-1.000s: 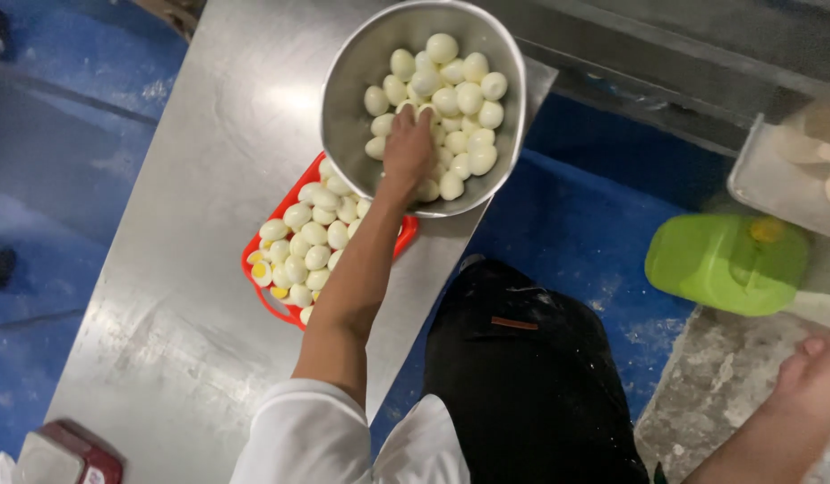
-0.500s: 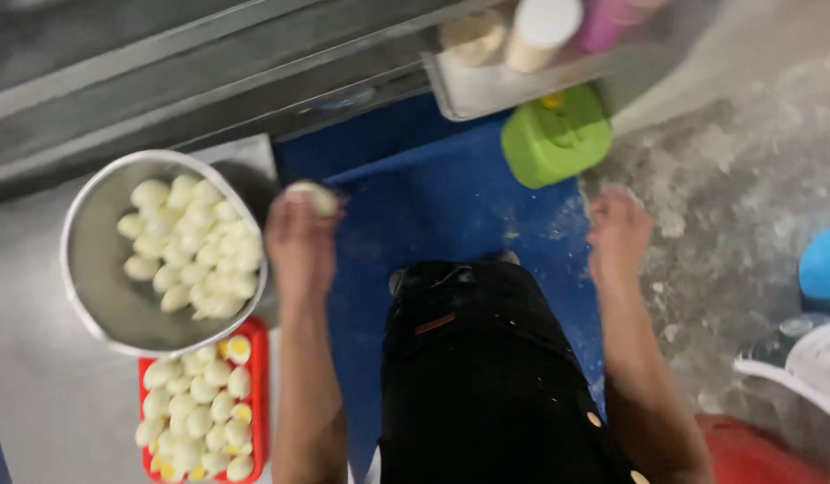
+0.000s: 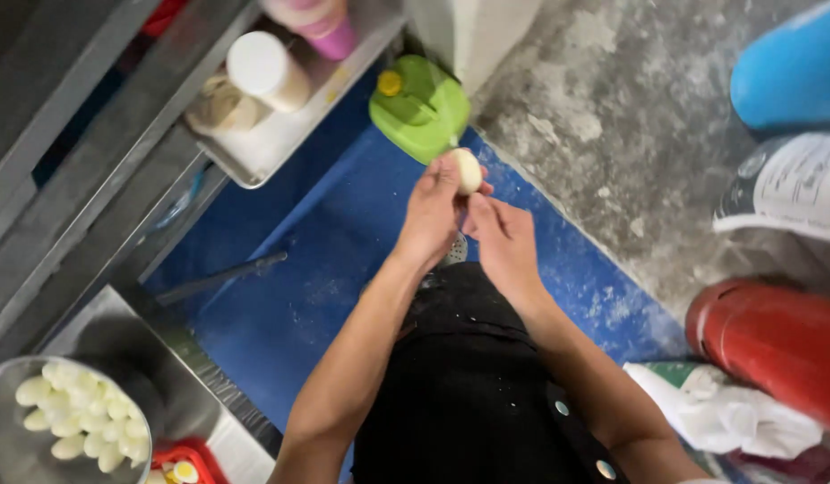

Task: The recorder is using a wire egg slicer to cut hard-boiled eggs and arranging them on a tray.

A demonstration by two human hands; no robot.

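Head view: left hand (image 3: 430, 211) grips a pale egg (image 3: 468, 170) at the fingertips, out over the blue floor (image 3: 289, 287) just below a green container (image 3: 421, 106). Right hand (image 3: 502, 237) touches the left beneath the egg, fingers loosely curled, holding nothing that I can see. Metal bowl (image 3: 12, 448) of eggs sits well apart, bottom left. Judgement: light fingertip pressure, turn the egg slowly, avoid gouging it.
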